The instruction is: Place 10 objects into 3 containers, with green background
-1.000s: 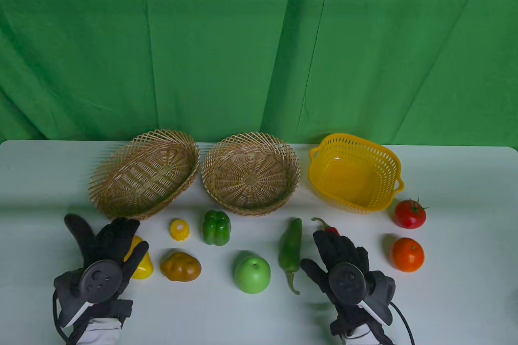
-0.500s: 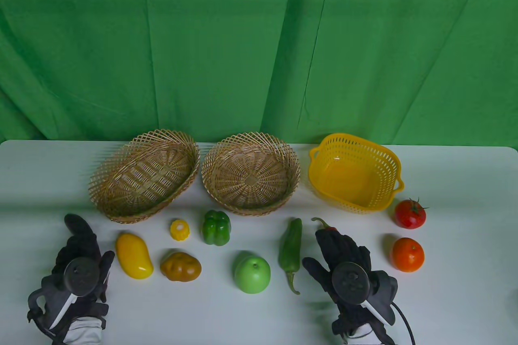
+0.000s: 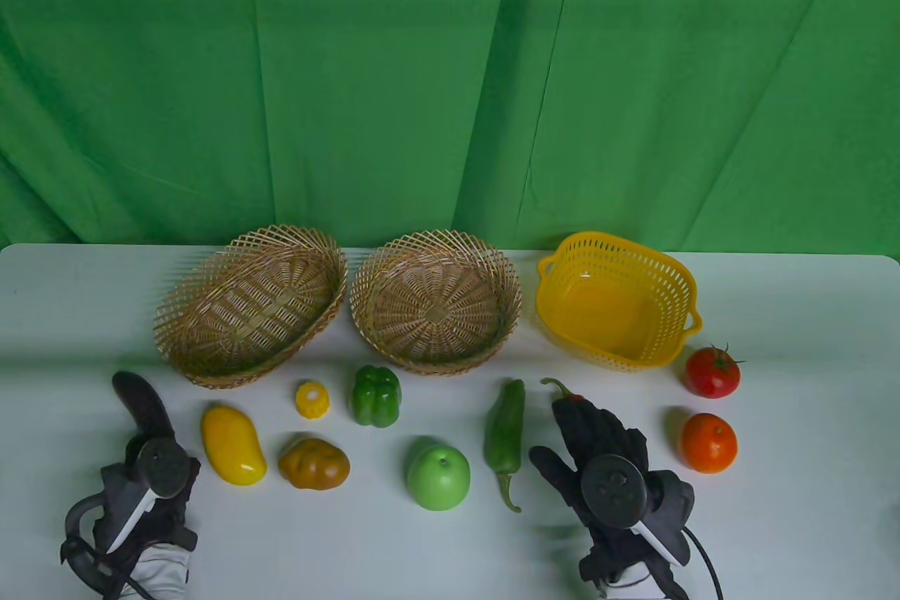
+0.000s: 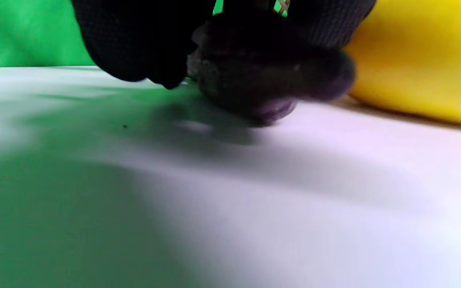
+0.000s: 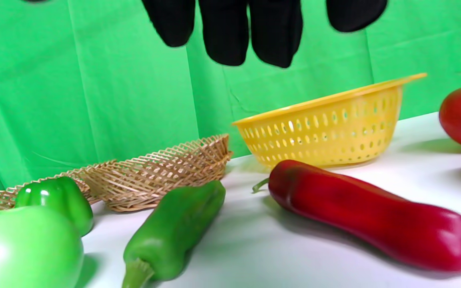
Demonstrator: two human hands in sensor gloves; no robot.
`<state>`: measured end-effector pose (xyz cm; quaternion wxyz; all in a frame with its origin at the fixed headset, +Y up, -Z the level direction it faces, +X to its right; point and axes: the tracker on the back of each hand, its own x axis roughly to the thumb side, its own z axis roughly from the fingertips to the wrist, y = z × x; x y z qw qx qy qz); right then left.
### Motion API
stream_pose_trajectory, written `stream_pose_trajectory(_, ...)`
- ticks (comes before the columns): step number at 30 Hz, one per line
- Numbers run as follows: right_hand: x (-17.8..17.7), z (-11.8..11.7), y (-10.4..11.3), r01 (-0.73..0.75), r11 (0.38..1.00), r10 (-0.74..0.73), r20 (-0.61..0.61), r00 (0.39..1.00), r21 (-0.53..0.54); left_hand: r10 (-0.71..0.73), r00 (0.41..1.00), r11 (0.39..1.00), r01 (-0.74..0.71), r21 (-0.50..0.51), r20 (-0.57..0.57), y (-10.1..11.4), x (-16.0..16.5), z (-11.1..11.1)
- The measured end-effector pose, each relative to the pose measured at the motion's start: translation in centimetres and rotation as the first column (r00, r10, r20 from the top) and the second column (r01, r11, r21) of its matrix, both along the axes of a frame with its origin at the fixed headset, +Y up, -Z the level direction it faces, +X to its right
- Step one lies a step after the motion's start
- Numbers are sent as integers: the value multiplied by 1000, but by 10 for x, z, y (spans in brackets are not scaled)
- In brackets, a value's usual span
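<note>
A dark eggplant [image 3: 140,399] lies at the table's front left. My left hand [image 3: 160,445] is curled over its near end; in the left wrist view my fingers [image 4: 142,48] wrap both sides of the eggplant [image 4: 254,92], which rests on the table. My right hand [image 3: 587,417] hovers open over a red chili [image 3: 571,396], fingers [image 5: 250,32] hanging above the chili [image 5: 374,216] without touching it. Two wicker baskets [image 3: 211,347] [image 3: 436,362] and a yellow plastic basket [image 3: 675,340] stand empty at the back.
Between the hands lie a mango [image 3: 232,444], corn piece [image 3: 313,399], green bell pepper [image 3: 376,396], potato [image 3: 313,463], green apple [image 3: 438,477] and green chili [image 3: 505,435]. A tomato [image 3: 712,372] and an orange [image 3: 708,442] sit at the right.
My left hand has moved left and back, off the mango, and curled onto the eggplant's near end. The right hand has barely shifted.
</note>
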<state>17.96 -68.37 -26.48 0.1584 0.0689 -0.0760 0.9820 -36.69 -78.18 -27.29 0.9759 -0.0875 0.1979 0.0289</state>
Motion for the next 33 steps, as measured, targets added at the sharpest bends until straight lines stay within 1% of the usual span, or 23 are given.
stream_pose_trajectory(2, 0, 0, 0, 3, 1000, -3, -1, 1000, 2, -11, 1000, 1000, 10, -17, -8, 0, 1, -1)
stream_pose_trajectory(10, 0, 1, 0, 10, 1000, -10, -8, 1000, 3, 47, 997, 999, -47, 8, -63, 2, -1, -6)
stream_pose_trajectory(17, 1, 1, 0, 23, 1000, -23, -11, 1000, -2, 129, 988, 989, -122, 85, -80, 4, -8, -1)
stream_pose_trajectory(26, 2, 1, 0, 32, 999, -32, -12, 999, -2, 122, 991, 974, -108, 198, -62, 21, -5, -1)
stream_pose_trajectory(29, 2, 1, 1, 31, 1000, -31, -11, 999, -5, 133, 990, 961, -118, 249, -48, 32, -2, -3)
stream_pose_trajectory(33, 1, 1, 1, 24, 1000, -24, -6, 1000, -7, 113, 993, 942, -97, 323, -30, 50, 0, -9)
